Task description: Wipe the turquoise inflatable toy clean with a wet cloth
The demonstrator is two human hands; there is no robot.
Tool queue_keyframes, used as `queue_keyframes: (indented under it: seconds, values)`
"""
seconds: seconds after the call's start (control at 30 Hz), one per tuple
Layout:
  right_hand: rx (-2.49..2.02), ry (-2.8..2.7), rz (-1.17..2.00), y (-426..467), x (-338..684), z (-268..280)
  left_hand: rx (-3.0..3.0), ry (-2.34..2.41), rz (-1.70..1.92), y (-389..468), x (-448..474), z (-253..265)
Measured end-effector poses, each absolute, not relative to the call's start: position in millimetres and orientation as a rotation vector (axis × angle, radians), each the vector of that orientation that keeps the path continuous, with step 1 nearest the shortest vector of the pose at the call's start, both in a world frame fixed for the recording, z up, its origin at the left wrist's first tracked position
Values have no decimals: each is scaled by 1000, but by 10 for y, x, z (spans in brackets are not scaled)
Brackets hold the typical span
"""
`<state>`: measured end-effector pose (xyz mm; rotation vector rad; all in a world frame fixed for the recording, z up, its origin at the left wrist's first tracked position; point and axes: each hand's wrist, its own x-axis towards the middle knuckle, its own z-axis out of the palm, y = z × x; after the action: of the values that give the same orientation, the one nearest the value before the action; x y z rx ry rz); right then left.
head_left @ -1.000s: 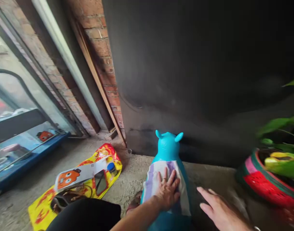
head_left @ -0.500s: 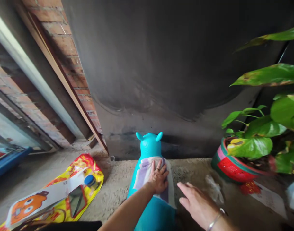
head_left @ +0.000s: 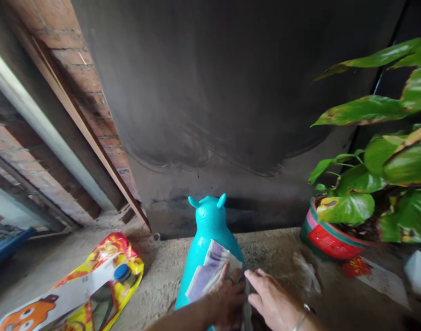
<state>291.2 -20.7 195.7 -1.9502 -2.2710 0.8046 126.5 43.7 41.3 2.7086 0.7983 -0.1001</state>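
A: Where are the two hands at this moment?

B: Both are low in the view, on the turquoise toy animal (head_left: 210,234) that stands on the rough concrete floor (head_left: 162,271), just in front of the dark wall (head_left: 231,92). The left hand (head_left: 227,301) lies on a striped cloth (head_left: 210,271), white and pale purple, which is draped over the back of the toy. The right hand (head_left: 270,301) touches the right edge of the same cloth.

A: How are the fingers?

B: The left fingers (head_left: 231,280) are bent and seem to gather the cloth into folds. The right fingers (head_left: 256,278) are stretched out and close together, flat against the cloth. I cannot tell if they pinch it.

A: What could go wrong, in your opinion?

B: The toy looks smooth and rounded, so I think the cloth can slide off to one side if only one hand pulls it. A hard push could also tip the toy toward the wall.

A: What is around?

B: A plant (head_left: 379,151) in a red and green pot (head_left: 325,236) is near on the right, with papers (head_left: 379,280) beside it. A yellow toy package (head_left: 79,294) lies on the floor at the left, well apart.
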Motion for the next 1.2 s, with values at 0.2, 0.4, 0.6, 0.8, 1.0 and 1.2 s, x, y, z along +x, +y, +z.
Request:
queue_keyframes:
  seconds: [0.2,0.4,0.6,0.8,1.0,1.2]
  values:
    - [-2110,-2219,854,-125,3017,1952,2752,1075,-180,1198,1763,652]
    - [-2148,-2178,822,-158,3049,2038,2697,840,-149,626,1195,413]
    - [-2039,-2228,783,-202,2943,2022,2642,820,-126,542,847,462]
    - [-2065,-2222,723,-152,2957,1981,2644,1255,39,989,1122,689]
    - [-2113,-2197,804,-181,2941,2118,2749,1436,143,335,461,-144]
    - [-1916,-2228,928,-304,2905,2206,2561,1589,103,342,262,-60]
